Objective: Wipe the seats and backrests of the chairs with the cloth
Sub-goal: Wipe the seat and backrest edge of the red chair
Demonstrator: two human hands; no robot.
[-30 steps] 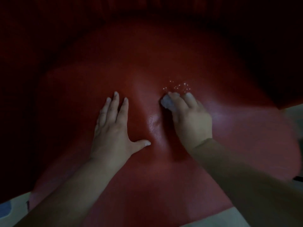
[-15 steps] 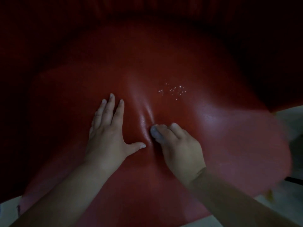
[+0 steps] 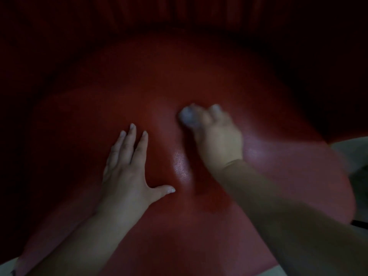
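The left hand (image 3: 127,168) lies flat on the red chair seat (image 3: 278,166), fingers straight, grip holding nothing. To its right, the blurred right hand (image 3: 217,134) presses a pale bunched cloth (image 3: 187,115) against the seat, grip curled round it.

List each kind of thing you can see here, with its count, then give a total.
Hands: 2, the left hand and the right hand
Cloths: 1, a pale cloth
Red chair seats: 1, the seat
Total: 4

A glossy red padded chair seat (image 3: 199,76) bears a flat left hand (image 3: 127,172) and a pale cloth (image 3: 187,115).
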